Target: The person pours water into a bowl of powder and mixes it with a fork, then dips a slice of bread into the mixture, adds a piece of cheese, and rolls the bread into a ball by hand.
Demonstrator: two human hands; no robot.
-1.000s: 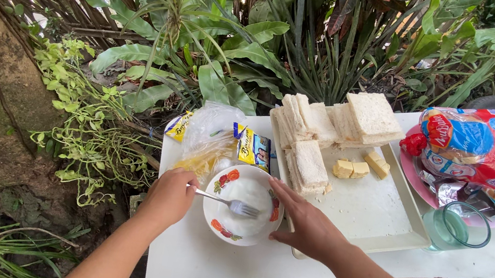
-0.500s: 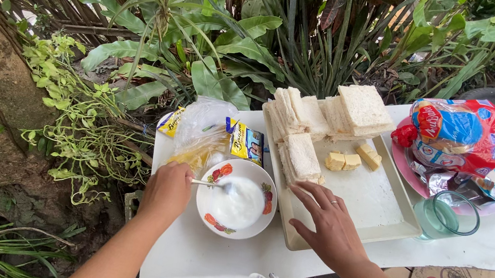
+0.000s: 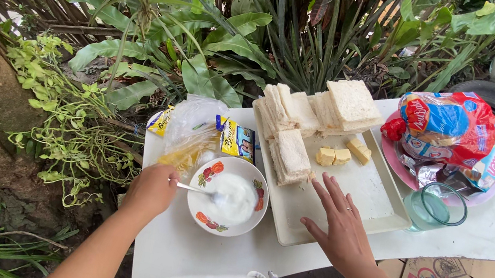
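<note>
Your left hand (image 3: 152, 189) grips the fork (image 3: 199, 190) in the bowl (image 3: 228, 196). Your right hand (image 3: 340, 225), open and empty, lies right of the bowl, nearer the bread stack (image 3: 290, 156), whose long axis runs away from you.

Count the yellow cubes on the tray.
3. All sit on the white tray, near its far end, beside the bread stacks: two cubes side by side touching, and a third cube just right of them. More could be hidden behind the bread.
</note>
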